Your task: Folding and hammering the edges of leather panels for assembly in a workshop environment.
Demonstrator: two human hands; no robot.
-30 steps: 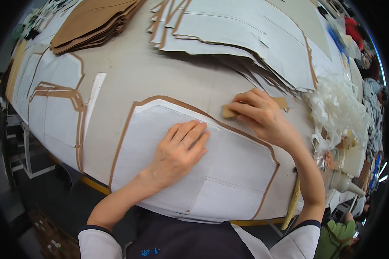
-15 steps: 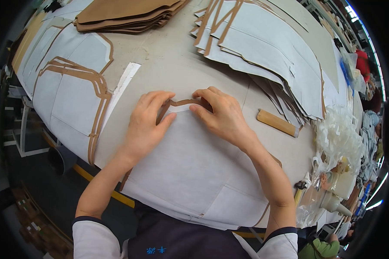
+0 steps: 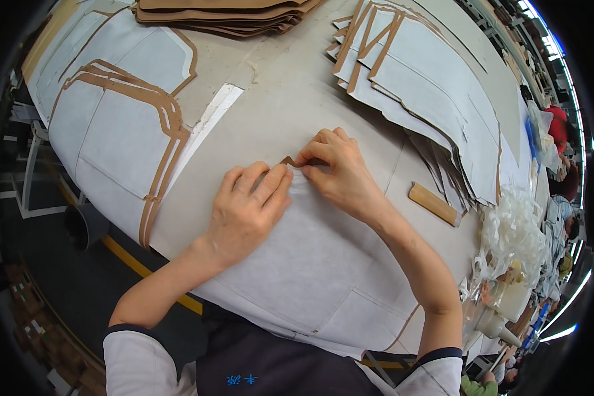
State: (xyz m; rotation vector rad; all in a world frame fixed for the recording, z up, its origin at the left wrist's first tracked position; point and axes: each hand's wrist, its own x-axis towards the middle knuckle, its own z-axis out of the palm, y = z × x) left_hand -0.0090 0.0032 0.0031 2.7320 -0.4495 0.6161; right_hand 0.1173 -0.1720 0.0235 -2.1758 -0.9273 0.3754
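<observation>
A large white-backed panel [image 3: 310,257] of brown leather-like material lies on the table in front of me, its far edge showing a short brown turned strip [image 3: 289,161]. My right hand [image 3: 336,175] is closed on that edge, thumb and fingers pinching the brown strip. My left hand [image 3: 251,208] sits just left of it, fingers bent and tips pressed at the same edge, beside the right thumb. The fingers cover most of the fold. Toward my body, the panel shows a stitched seam and reaches the table's front edge.
White panels with brown borders [image 3: 122,132] overlap at left; another pile [image 3: 435,86] lies at far right. Folded brown pieces [image 3: 224,16] are stacked at the back. A tan block [image 3: 434,203], crumpled clear plastic [image 3: 511,231] and a white bottle [image 3: 498,327] lie at right.
My left hand has moved right, close to the right hand, with its fingers now over the panel's edge. Less of the brown border shows. The view has shifted slightly.
</observation>
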